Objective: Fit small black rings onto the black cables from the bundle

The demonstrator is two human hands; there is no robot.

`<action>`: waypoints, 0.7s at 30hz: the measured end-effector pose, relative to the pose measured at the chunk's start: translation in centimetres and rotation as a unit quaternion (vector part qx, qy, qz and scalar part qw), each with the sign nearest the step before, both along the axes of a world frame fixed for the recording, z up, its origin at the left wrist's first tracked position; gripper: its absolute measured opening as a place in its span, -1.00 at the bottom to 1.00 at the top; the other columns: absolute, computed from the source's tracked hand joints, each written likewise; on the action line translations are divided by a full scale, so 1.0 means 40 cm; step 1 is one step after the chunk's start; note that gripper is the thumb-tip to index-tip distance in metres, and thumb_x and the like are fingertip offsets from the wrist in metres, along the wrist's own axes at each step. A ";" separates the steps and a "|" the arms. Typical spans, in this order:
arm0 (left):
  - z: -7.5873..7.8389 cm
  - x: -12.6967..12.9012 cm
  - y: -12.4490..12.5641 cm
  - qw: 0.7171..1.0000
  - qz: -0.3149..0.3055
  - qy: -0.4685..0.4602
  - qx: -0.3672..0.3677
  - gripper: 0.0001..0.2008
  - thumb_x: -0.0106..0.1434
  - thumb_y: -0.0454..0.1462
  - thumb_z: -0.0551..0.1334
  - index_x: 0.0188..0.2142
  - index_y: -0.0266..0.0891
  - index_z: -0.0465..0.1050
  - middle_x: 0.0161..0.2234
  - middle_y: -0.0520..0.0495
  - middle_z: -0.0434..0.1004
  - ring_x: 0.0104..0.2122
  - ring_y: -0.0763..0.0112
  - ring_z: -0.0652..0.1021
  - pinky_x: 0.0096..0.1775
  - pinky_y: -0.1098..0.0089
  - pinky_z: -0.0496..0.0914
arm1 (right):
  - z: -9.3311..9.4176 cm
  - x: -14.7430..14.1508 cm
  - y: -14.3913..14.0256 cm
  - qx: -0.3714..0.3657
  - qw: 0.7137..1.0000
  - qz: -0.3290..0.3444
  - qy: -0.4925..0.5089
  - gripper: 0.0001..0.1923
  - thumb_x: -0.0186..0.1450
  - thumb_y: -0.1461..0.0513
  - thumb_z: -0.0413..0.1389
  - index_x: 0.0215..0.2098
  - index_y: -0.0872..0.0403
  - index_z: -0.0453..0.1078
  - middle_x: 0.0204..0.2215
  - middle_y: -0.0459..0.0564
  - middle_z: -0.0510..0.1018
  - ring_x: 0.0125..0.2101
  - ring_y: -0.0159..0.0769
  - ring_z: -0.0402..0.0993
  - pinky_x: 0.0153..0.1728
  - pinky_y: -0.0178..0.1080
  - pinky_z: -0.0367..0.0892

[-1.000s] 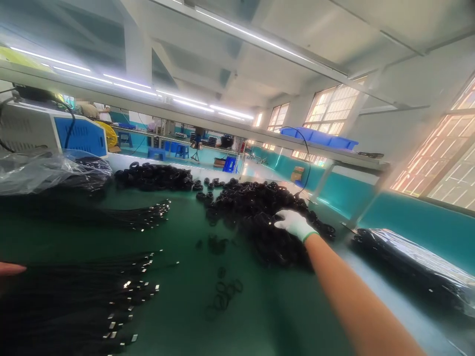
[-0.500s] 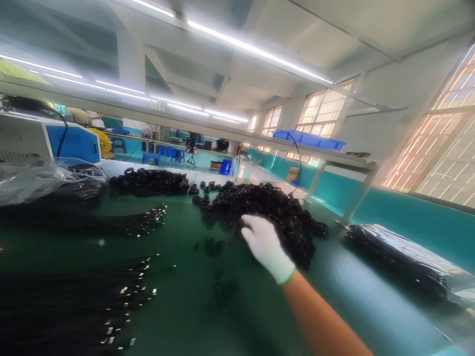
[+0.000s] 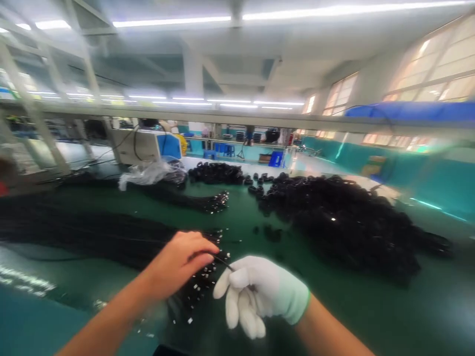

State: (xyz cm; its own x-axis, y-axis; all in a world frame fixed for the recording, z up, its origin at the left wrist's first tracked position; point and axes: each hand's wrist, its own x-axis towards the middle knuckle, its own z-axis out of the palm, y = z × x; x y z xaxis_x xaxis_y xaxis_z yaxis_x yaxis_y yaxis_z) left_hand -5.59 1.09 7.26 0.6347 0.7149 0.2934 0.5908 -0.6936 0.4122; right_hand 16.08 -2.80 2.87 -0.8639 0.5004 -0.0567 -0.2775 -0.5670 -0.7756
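Note:
My bare left hand [image 3: 178, 264] is closed, thumb against fingers, on a thin black cable [image 3: 224, 263]. The short visible stretch of it runs across to my right hand [image 3: 263, 291], which wears a white glove. Thumb and forefinger of the glove pinch the cable's end; the other fingers curl loosely below. Whether anything else sits in that pinch is hidden. Under and behind my left hand lies a wide bundle of black cables [image 3: 92, 232] with small pale, shiny tips. To the right is a large heap of black ring-like pieces [image 3: 345, 217], blurred by motion.
A second cable bundle [image 3: 178, 195] lies farther back, beside a clear plastic bag [image 3: 152, 173]. A smaller heap of black pieces [image 3: 217, 173] sits behind. A shelf rail [image 3: 230, 114] crosses above the green table [image 3: 245, 212], carrying a blue bin [image 3: 415, 111].
My right hand has come back from the heap toward the front middle and now pinches a cable. My left hand has entered view holding that cable. The view has turned left.

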 end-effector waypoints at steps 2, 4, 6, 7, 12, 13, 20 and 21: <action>0.016 0.039 -0.031 0.999 -0.013 -0.005 -0.037 -0.82 0.27 -0.23 0.13 -0.29 -0.03 0.52 -0.35 0.09 0.50 -0.30 0.41 0.44 -0.19 0.41 0.28 | -0.013 -0.001 -0.008 -0.030 0.999 0.024 0.028 -0.63 0.19 0.19 -0.01 -0.17 0.34 0.35 -0.49 0.21 0.56 -0.64 -0.18 0.52 -0.79 -0.32 0.35; 0.033 0.066 -0.049 0.999 -0.031 -0.027 -0.034 -0.84 0.27 -0.25 0.15 -0.34 -0.07 0.52 -0.37 0.09 0.48 -0.29 0.43 0.43 -0.15 0.41 0.25 | -0.012 -0.003 -0.019 -0.049 0.995 0.061 0.057 -0.59 0.17 0.18 -0.01 -0.11 0.32 0.32 -0.46 0.22 0.57 -0.58 -0.13 0.54 -0.76 -0.28 0.37; 0.047 0.085 -0.048 0.997 -0.062 -0.042 -0.023 -0.86 0.27 -0.28 0.16 -0.33 -0.08 0.52 -0.35 0.10 0.48 -0.26 0.44 0.43 -0.09 0.41 0.22 | -0.005 -0.005 -0.025 -0.049 0.993 0.070 0.080 -0.58 0.15 0.19 0.00 -0.09 0.30 0.30 -0.44 0.22 0.57 -0.54 -0.11 0.55 -0.73 -0.26 0.39; 0.051 0.094 -0.041 0.996 -0.073 -0.046 -0.021 -0.86 0.26 -0.29 0.17 -0.32 -0.08 0.52 -0.34 0.10 0.48 -0.25 0.44 0.43 -0.07 0.41 0.21 | -0.004 -0.006 -0.024 -0.045 0.993 0.064 0.088 -0.59 0.14 0.20 0.01 -0.09 0.29 0.30 -0.43 0.21 0.57 -0.53 -0.10 0.56 -0.72 -0.25 0.40; 0.026 0.150 0.003 0.996 -0.065 -0.049 -0.020 -0.84 0.26 -0.27 0.15 -0.33 -0.09 0.53 -0.32 0.05 0.48 -0.23 0.40 0.43 -0.13 0.41 0.26 | -0.052 -0.002 -0.003 -0.029 0.994 0.055 0.085 -0.59 0.08 0.22 0.01 -0.17 0.37 0.31 -0.51 0.22 0.54 -0.61 -0.18 0.51 -0.70 -0.28 0.37; 0.011 0.157 0.008 0.996 -0.070 -0.045 -0.015 -0.82 0.28 -0.26 0.13 -0.30 -0.09 0.53 -0.30 0.04 0.48 -0.23 0.39 0.43 -0.14 0.42 0.27 | -0.071 -0.001 0.001 -0.029 0.996 0.044 0.070 -0.61 0.08 0.21 -0.01 -0.23 0.40 0.33 -0.56 0.22 0.52 -0.65 -0.24 0.47 -0.69 -0.29 0.37; -0.171 0.092 0.160 0.997 0.067 -0.019 0.039 -0.74 0.25 -0.10 0.06 -0.22 0.10 0.52 -0.22 0.16 0.57 -0.15 0.27 0.50 -0.10 0.32 0.38 | -0.171 0.054 0.068 0.044 0.989 -0.131 0.057 -0.32 0.03 -0.21 -0.07 -0.31 0.25 0.32 -0.73 0.10 0.43 -0.74 -0.23 0.39 -0.57 0.05 0.38; -0.190 0.083 0.189 0.996 0.085 -0.006 0.026 -0.74 0.24 -0.05 0.06 -0.21 0.14 0.52 -0.18 0.20 0.57 -0.11 0.25 0.50 -0.07 0.27 0.38 | -0.168 0.071 0.079 0.056 0.984 -0.149 0.084 -0.28 -0.06 -0.26 -0.02 -0.29 0.19 0.29 -0.74 0.08 0.44 -0.75 -0.18 0.39 -0.61 0.11 0.35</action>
